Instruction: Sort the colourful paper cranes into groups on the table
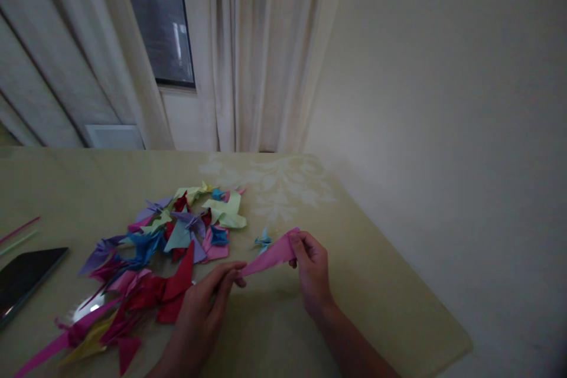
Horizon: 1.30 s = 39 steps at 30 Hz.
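I hold a folded pink paper piece (271, 256) just above the table, stretched between both hands. My left hand (204, 301) pinches its lower left tip with the fingertips. My right hand (311, 269) grips its upper right end, fingers curled round it. A small blue folded paper figure (263, 241) lies on the table just behind the pink piece. To the left spreads a pile of folded paper figures (163, 242) in red, blue, purple, pink, yellow and pale green.
The table (376, 289) has a yellowish cloth; its right edge runs diagonally close to my right hand. A dark phone or tablet (24, 274) lies at the left, with two thin straws (20, 235) behind it. Curtains (261, 47) and a window hang behind.
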Each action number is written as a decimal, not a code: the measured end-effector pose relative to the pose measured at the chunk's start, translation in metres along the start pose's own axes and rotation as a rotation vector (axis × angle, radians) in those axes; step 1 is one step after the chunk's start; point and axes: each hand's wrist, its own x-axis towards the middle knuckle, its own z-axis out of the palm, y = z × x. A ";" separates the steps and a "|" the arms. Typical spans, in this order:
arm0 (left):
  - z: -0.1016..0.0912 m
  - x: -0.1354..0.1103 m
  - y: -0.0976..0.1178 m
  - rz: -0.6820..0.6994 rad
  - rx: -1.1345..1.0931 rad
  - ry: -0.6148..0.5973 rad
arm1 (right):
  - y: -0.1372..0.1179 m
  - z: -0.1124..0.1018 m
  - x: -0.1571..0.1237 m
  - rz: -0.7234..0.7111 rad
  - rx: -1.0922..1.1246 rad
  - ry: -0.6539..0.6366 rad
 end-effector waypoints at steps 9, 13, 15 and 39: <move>-0.005 0.002 0.001 0.010 -0.023 0.034 | -0.006 0.002 -0.002 -0.017 -0.046 -0.008; -0.003 0.002 0.007 0.113 0.033 0.023 | -0.007 -0.003 0.002 -0.032 -0.054 -0.021; -0.002 0.001 0.007 0.134 0.072 0.007 | -0.008 -0.008 0.006 -0.042 -0.089 -0.046; 0.018 -0.012 0.009 0.523 0.399 0.003 | -0.012 -0.021 0.006 0.065 -0.271 -0.371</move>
